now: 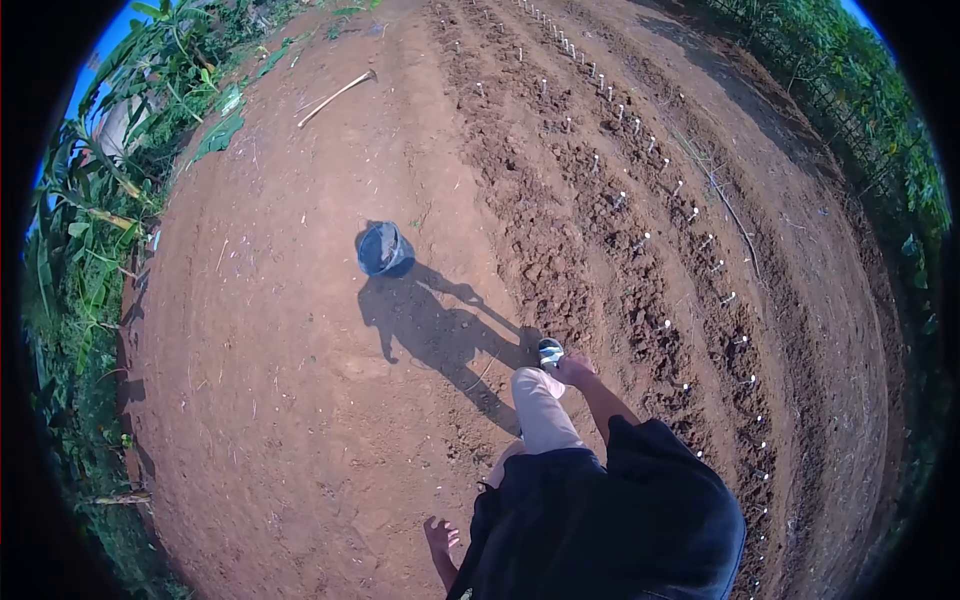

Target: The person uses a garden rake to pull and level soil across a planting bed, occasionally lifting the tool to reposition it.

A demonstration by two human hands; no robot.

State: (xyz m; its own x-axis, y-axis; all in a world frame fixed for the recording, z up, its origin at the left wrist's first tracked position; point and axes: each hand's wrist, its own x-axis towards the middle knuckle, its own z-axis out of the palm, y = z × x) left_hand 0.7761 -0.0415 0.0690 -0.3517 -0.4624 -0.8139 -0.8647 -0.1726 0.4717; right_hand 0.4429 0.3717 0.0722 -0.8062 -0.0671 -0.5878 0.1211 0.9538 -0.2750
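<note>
My right hand (573, 370) reaches forward and grips a small round container (550, 352) with a pale rim, held just above the red soil. My left hand (440, 540) hangs at my side with its fingers apart and nothing in it. One leg in beige trousers (540, 410) steps forward under my dark top (610, 520). My shadow lies on the ground ahead and to the left. A blue bucket (382, 248) stands on the bare soil a few steps in front of me.
Tilled furrows with several small white stakes (665, 325) run from my right side to the far end. A long-handled tool (335, 97) lies at the far left. Green plants (90, 220) border the left; a fence (850, 130) borders the right.
</note>
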